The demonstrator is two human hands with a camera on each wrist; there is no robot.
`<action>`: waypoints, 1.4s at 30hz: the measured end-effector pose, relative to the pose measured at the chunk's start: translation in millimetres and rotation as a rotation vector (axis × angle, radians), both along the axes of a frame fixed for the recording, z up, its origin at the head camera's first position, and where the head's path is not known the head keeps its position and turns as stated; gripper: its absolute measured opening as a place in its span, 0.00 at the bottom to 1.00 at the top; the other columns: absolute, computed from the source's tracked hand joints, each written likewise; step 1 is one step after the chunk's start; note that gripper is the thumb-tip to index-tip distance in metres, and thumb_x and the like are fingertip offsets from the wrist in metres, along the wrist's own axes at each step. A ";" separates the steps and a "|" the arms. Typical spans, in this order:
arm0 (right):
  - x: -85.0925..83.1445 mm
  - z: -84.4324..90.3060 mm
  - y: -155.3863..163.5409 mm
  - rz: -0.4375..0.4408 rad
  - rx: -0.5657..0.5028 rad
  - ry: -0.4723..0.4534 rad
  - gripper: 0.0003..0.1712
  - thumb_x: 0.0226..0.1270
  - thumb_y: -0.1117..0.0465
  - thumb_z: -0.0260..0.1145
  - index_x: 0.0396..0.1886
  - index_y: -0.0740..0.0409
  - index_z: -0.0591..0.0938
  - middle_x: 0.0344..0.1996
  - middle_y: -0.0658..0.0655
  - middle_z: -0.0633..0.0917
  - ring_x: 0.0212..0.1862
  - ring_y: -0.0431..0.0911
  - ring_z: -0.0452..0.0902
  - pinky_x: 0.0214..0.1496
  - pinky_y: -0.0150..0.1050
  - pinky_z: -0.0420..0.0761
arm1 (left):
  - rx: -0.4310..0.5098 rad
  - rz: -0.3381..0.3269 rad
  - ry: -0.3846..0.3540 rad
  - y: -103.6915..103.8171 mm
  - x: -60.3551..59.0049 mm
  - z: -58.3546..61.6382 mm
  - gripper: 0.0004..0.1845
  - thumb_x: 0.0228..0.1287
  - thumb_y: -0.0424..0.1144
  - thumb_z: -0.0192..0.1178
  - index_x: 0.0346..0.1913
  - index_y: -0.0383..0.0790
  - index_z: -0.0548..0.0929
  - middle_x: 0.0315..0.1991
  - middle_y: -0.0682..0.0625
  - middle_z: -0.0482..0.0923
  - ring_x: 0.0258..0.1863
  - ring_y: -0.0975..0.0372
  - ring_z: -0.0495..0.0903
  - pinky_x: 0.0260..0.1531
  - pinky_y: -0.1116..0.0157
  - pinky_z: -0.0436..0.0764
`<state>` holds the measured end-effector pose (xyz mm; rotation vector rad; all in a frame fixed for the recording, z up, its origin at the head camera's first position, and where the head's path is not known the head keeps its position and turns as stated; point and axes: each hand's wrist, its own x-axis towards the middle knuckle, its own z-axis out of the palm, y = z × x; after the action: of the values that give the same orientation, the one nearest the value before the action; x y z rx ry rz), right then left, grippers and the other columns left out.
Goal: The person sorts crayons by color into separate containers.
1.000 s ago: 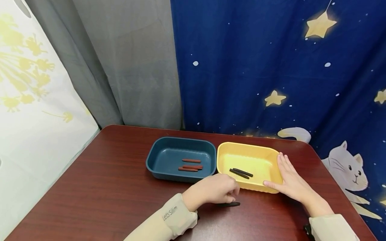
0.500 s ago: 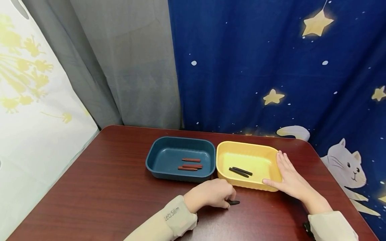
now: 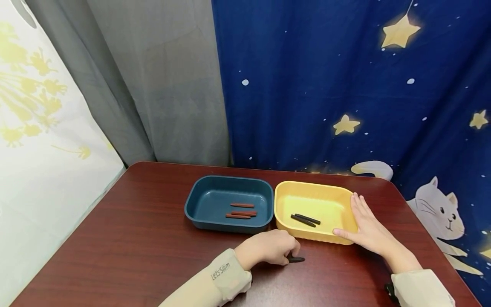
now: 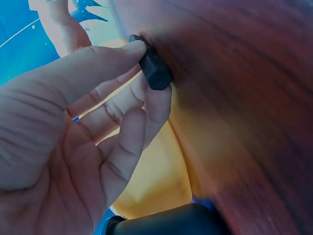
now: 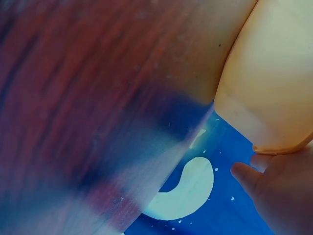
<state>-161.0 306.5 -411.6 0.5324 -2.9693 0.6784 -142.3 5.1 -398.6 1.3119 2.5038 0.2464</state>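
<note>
Black stick (image 3: 297, 259) lies on the table (image 3: 134, 238), lower centre of frame, pinched by the left hand (image 3: 270, 248); I log the pick-up step. Right hand (image 3: 370, 228) rests flat, fingers spread, against the yellow tray (image 3: 284, 200); I judge the next move needs a lift over its near rim.

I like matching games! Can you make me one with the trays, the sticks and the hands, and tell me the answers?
Things:
1. red sticks
2. two black sticks
3. left hand
4. right hand

Places:
A. in the yellow tray
B. resting on the yellow tray's side
C. in the blue tray
D. pinching a black stick on the table

Pairs: 1-C, 2-A, 3-D, 4-B
</note>
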 end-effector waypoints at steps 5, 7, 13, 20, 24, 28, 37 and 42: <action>-0.6 0.7 -0.6 -0.004 0.000 -0.017 0.68 0.59 0.37 0.69 0.77 0.75 0.41 0.78 0.74 0.40 0.80 0.65 0.29 0.81 0.48 0.29 | 0.010 -0.016 -0.030 -1.0 -1.1 0.5 0.07 0.59 0.31 0.68 0.31 0.47 0.81 0.21 0.61 0.73 0.23 0.71 0.70 0.25 0.78 0.68; -0.7 1.2 -0.9 -0.005 0.000 -0.023 0.69 0.59 0.37 0.69 0.77 0.75 0.41 0.78 0.74 0.40 0.80 0.65 0.29 0.81 0.52 0.32 | 0.015 -0.029 -0.026 -1.0 -1.3 1.2 0.07 0.59 0.31 0.67 0.32 0.47 0.81 0.20 0.61 0.72 0.23 0.71 0.70 0.25 0.78 0.68; -0.2 1.8 -0.8 -0.009 -0.004 -0.022 0.69 0.59 0.37 0.70 0.77 0.74 0.41 0.78 0.74 0.40 0.80 0.66 0.29 0.81 0.56 0.35 | 0.022 -0.079 -0.020 0.9 0.1 6.9 0.06 0.59 0.32 0.67 0.34 0.48 0.82 0.21 0.61 0.71 0.24 0.73 0.69 0.26 0.80 0.67; 0.1 1.0 -0.3 -0.013 -0.009 -0.025 0.69 0.59 0.37 0.70 0.77 0.74 0.40 0.78 0.73 0.39 0.80 0.65 0.29 0.80 0.59 0.37 | 0.036 -0.122 -0.026 6.2 2.1 16.0 0.06 0.59 0.33 0.67 0.35 0.48 0.82 0.23 0.62 0.73 0.25 0.73 0.71 0.27 0.80 0.69; -0.2 0.7 -0.8 -0.014 -0.010 -0.024 0.69 0.59 0.37 0.70 0.77 0.73 0.40 0.78 0.73 0.40 0.80 0.65 0.29 0.80 0.59 0.38 | 0.049 -0.137 -0.017 8.7 2.1 22.0 0.06 0.60 0.34 0.67 0.36 0.48 0.82 0.24 0.62 0.74 0.26 0.74 0.71 0.27 0.80 0.69; -0.3 1.2 -1.0 -0.015 -0.008 -0.021 0.69 0.58 0.37 0.70 0.77 0.73 0.40 0.78 0.73 0.40 0.80 0.65 0.29 0.80 0.60 0.39 | 0.070 -0.149 -0.030 10.2 0.3 28.2 0.06 0.60 0.34 0.67 0.37 0.47 0.82 0.23 0.62 0.74 0.24 0.74 0.71 0.26 0.80 0.69; -0.3 0.3 0.0 -0.019 -0.012 -0.017 0.69 0.58 0.37 0.70 0.77 0.74 0.41 0.78 0.73 0.40 0.80 0.65 0.30 0.80 0.58 0.38 | 0.092 -0.140 -0.014 12.0 -7.8 39.8 0.07 0.59 0.34 0.67 0.39 0.46 0.84 0.23 0.61 0.74 0.24 0.74 0.70 0.27 0.81 0.68; -0.6 -1.4 0.2 -0.017 -0.014 -0.012 0.69 0.58 0.37 0.70 0.77 0.74 0.41 0.78 0.74 0.40 0.80 0.65 0.29 0.81 0.56 0.36 | 0.106 -0.143 0.007 12.6 -14.0 43.4 0.09 0.59 0.33 0.67 0.42 0.45 0.84 0.25 0.59 0.78 0.25 0.73 0.71 0.29 0.81 0.69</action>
<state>-161.5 306.7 -412.9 0.5035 -2.9749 0.7024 -156.3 17.8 -355.3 1.5277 2.4184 0.3470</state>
